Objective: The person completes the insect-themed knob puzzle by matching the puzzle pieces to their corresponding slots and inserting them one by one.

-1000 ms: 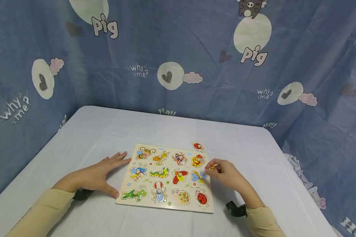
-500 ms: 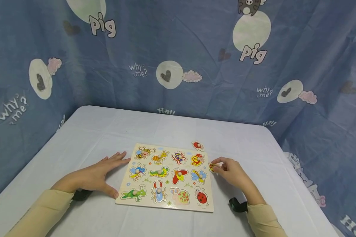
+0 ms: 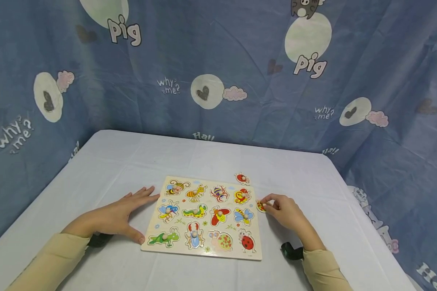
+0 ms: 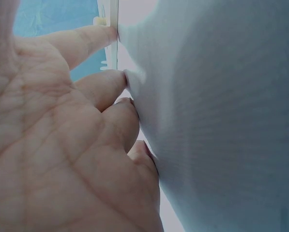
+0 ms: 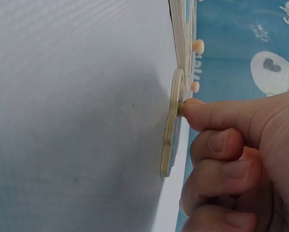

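Observation:
A wooden peg puzzle board (image 3: 204,251) with insect pictures lies on the white table. My left hand (image 3: 118,216) is spread at its left side, with index fingertip and thumb tip touching the edge. In the left wrist view, the other fingertips of the left hand (image 4: 62,130) rest on the cloth. My right hand (image 3: 285,212) pinches the knob of a red-spotted puzzle piece (image 3: 260,206) just right of the board. In the right wrist view this piece (image 5: 171,130) appears flat at the table surface, under the fingertip. The thumb's contact is hidden there.
A ladybug puzzle piece (image 3: 242,178) with a knob lies beyond the board's far right corner. Most board pictures bear knobs; the snail (image 3: 222,241) and the ladybug picture (image 3: 247,241) at the near right show none. A patterned blue curtain (image 3: 218,48) surrounds the table.
My right hand has moved slightly right, bringing the spotted piece from over the board's right edge down beside it. The left hand keeps its place at the board.

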Available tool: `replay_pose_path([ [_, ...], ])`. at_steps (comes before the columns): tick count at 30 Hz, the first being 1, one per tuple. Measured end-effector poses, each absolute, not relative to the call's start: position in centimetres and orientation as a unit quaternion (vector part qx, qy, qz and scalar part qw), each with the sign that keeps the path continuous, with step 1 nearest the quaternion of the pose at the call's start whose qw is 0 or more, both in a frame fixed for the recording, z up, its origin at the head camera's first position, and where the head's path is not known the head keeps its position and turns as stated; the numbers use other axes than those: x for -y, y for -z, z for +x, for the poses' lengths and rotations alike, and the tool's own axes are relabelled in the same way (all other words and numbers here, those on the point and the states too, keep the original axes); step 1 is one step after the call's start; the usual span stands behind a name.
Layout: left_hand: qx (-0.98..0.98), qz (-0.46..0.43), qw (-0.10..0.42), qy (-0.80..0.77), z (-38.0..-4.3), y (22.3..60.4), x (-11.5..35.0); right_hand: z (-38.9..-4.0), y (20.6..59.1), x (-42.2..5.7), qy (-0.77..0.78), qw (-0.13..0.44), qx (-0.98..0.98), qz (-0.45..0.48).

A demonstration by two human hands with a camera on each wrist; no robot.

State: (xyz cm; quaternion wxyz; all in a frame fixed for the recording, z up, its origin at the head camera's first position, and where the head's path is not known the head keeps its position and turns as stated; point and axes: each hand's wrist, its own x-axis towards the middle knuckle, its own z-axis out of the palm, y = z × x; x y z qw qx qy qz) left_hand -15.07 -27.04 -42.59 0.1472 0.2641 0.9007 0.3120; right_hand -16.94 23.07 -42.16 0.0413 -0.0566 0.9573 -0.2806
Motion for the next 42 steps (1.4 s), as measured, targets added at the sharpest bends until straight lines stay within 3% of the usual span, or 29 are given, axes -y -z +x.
replay_pose_path([
  [42,-0.902,0.257,0.148,-0.314,-15.0,42.5,27.0,-16.8,41.9,-26.8,0.282,0.057,-0.957,-0.02],
])
